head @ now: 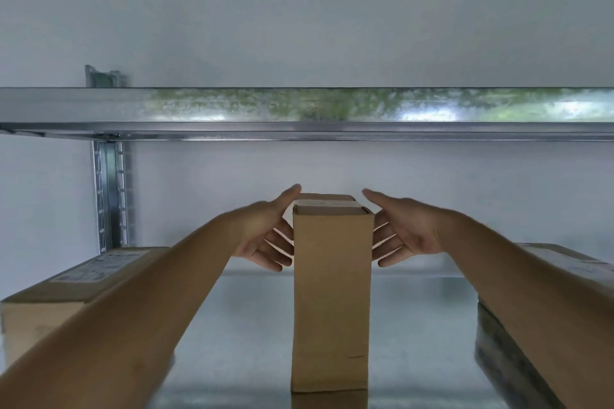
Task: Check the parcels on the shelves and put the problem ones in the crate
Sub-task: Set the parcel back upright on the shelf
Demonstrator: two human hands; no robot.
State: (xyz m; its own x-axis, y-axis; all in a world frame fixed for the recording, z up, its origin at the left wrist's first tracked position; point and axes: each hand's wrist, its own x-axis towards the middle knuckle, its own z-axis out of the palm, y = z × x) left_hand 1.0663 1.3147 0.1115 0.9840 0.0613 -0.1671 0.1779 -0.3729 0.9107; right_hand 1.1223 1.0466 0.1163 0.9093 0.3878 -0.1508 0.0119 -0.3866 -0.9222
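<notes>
A tall box is standing upright at the middle of the metal shelf. The left hand and right hand are flanking its top at nine and three o'clock, fingers straight and spread apart, gripping nothing. Other boxes are lying at eight o'clock and four o'clock.

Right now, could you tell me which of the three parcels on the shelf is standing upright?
The middle parcel, between the left hand and right hand, stands upright; the left parcel and right parcel lie flat.
</notes>
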